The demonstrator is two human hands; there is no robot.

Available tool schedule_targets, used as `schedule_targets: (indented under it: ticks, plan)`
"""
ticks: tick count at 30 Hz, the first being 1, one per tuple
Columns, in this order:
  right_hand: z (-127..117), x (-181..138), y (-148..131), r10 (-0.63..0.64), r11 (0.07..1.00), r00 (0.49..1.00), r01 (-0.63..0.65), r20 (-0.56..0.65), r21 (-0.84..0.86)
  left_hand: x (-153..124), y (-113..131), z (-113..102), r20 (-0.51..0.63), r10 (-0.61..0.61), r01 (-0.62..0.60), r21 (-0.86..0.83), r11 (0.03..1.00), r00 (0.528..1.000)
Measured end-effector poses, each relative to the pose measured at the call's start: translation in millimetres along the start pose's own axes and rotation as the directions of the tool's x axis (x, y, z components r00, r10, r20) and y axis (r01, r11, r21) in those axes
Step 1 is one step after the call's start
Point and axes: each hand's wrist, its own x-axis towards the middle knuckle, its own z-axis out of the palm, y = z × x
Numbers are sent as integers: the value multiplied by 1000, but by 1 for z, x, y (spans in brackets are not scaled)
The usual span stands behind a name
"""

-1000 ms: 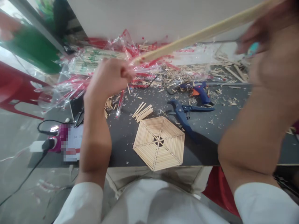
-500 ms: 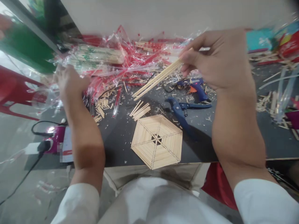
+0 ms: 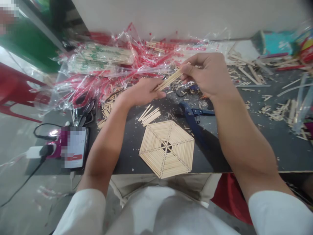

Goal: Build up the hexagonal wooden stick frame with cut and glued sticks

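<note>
A small bundle of thin wooden sticks (image 3: 171, 80) is held aslant above the table between both hands. My right hand (image 3: 205, 71) pinches its upper end between thumb and fingers. Around the lower end, my left hand (image 3: 145, 91) is closed, partly covering the sticks. Nearer my body lies a hexagonal panel (image 3: 167, 149) built of wooden sticks, flat on the dark table (image 3: 127, 163), with a small opening at its centre crossed by sticks. Just behind the panel rests a group of short cut sticks (image 3: 149, 115). Blue-handled cutters (image 3: 192, 119) lie to its right, below my right wrist.
Plastic-wrapped stick packs (image 3: 105, 55) and red-and-clear wrappers (image 3: 144, 62) pile along the back. At the left sit a phone (image 3: 77, 148), a purple power strip (image 3: 55, 143) and a red chair (image 3: 17, 91). Stick scraps (image 3: 276, 109) litter the right. A glue gun is mostly hidden behind my right hand.
My left hand has moved right from the wrappers to the sticks' lower end and closed on it. My right hand has come down and left with the sticks. The phone is now uncovered.
</note>
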Motion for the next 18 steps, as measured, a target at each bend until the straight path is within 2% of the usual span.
schedule_targets:
  ticks: [4,9,13,18]
  plan:
    - [0,4,13,-21,1000,999,21,47,10,2,-3,4,46,-69,73,-103,992,997]
    - [-4,5,17,-16,999,1000,16,3,-45,-2,-5,-8,43,-198,201,-63,978,979]
    - [-13,2,4,-10,986,997,-2,-71,-166,0,-14,-9,-68,-267,272,78,959,961]
    - [-27,-3,-12,-29,953,998,13,-48,-302,-1,-28,-10,-131,-306,333,339,880,943]
